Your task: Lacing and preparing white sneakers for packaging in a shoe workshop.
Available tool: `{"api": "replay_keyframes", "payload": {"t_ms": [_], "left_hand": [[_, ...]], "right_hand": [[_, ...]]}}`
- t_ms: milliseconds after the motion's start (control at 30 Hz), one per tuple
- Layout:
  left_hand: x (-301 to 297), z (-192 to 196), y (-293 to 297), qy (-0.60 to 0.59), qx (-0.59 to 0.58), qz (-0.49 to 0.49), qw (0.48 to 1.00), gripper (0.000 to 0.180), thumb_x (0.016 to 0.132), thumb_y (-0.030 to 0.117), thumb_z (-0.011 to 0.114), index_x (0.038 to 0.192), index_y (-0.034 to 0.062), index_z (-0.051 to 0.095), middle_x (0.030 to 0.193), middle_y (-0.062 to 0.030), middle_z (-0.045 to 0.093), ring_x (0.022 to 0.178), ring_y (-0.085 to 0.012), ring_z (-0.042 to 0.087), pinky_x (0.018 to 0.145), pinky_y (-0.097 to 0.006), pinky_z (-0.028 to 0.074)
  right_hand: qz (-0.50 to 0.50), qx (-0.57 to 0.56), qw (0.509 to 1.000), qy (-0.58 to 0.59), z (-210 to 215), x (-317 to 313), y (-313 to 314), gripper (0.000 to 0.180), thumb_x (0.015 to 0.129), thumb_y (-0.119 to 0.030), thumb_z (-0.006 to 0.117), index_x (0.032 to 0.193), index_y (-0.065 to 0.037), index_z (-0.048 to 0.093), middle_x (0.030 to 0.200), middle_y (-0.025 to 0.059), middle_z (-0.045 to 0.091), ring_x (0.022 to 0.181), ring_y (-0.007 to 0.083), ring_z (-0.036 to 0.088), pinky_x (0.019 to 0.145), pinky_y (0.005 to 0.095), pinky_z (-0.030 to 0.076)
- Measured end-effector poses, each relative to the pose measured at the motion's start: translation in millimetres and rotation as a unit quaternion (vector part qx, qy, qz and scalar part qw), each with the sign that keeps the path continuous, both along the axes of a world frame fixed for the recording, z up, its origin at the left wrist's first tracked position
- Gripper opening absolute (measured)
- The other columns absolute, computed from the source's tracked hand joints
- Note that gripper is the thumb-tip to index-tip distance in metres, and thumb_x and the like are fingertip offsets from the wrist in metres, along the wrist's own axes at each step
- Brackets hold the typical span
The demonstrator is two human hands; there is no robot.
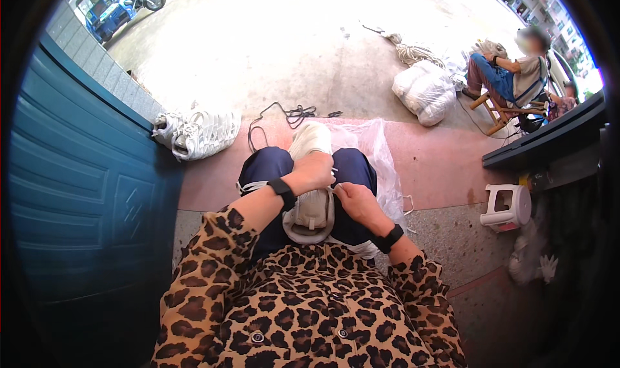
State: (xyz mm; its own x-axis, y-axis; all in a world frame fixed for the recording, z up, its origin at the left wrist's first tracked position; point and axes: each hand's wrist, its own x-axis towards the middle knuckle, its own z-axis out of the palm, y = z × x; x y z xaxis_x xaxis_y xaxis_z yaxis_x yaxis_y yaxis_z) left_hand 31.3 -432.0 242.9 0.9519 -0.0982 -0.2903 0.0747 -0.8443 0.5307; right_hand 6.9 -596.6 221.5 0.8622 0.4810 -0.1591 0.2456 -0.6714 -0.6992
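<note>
Holding a pale shoe (311,203) on the lap — both hands closed on it.

From the head camera, the shoe lies lengthwise between the knees, toe pointing away, heel toward the leopard-print shirt (303,303). The left hand (314,169) curls over its middle, grip pressed shut on the upper; the right hand (356,201) pinches at its right edge. A pile of white shoes (197,134) sits by the teal door (77,194) — a white stool (507,206) stands well apart at right.
</note>
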Motion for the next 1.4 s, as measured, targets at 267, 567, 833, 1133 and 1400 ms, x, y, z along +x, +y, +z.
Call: {"api": "replay_keyframes", "payload": {"t_ms": [267,567,833,1133,1400], "left_hand": [[21.0,7.8,8.1,0.283,-0.100,0.025,0.954,0.025,0.071,0.020,0.062,0.059,-0.0005,0.054,0.053,-0.0041,0.045,0.047,-0.0125,0.043,0.042,-0.029,0.034],[-39.6,0.2,58.0,0.104,-0.363,0.107,0.920,0.022,0.089,0.022,0.047,0.087,0.0028,0.057,0.066,0.0010,0.048,0.044,-0.0068,0.035,0.039,-0.024,0.028],[-82.2,2.9,61.4,0.163,-0.453,0.262,0.837,0.014,0.087,0.016,0.054,0.090,0.0024,0.056,0.061,0.0053,0.044,0.048,-0.0036,0.038,0.041,-0.018,0.030],[-63.2,-20.9,53.7,-0.279,-0.106,0.054,0.953,0.006,0.076,0.006,0.057,0.077,-0.0003,0.057,0.081,-0.0166,0.058,0.083,-0.0323,0.053,0.076,-0.039,0.042],[-50.4,-24.8,57.3,-0.227,0.058,-0.010,0.972,0.009,0.072,0.010,0.052,0.070,0.0037,0.059,0.074,-0.0120,0.060,0.080,-0.0302,0.053,0.065,-0.041,0.044]], "right_hand": [[0.071,-0.025,0.990,-0.120,19.2,-28.0,7.2,0.030,0.082,-0.030,0.050,0.065,-0.005,0.055,0.058,0.0183,0.056,0.056,0.0366,0.057,0.052,0.0458,0.046],[0.038,0.051,0.992,-0.107,52.2,-32.8,-25.0,0.024,0.087,-0.024,0.048,0.080,-0.005,0.059,0.066,0.0168,0.059,0.061,0.0337,0.059,0.054,0.0416,0.047],[0.105,0.045,0.980,-0.165,30.7,5.9,43.7,0.020,0.084,-0.024,0.054,0.091,-0.005,0.057,0.069,0.0164,0.061,0.064,0.0315,0.061,0.051,0.0378,0.047],[0.139,-0.120,0.975,-0.128,4.7,21.6,59.8,0.019,0.087,-0.020,0.045,0.084,-0.002,0.045,0.064,0.0171,0.059,0.064,0.0358,0.060,0.055,0.0446,0.046],[0.098,-0.004,0.990,-0.097,-10.9,23.7,56.4,0.021,0.088,-0.023,0.046,0.084,-0.002,0.046,0.069,0.0227,0.057,0.067,0.0414,0.055,0.057,0.0492,0.042]]}}
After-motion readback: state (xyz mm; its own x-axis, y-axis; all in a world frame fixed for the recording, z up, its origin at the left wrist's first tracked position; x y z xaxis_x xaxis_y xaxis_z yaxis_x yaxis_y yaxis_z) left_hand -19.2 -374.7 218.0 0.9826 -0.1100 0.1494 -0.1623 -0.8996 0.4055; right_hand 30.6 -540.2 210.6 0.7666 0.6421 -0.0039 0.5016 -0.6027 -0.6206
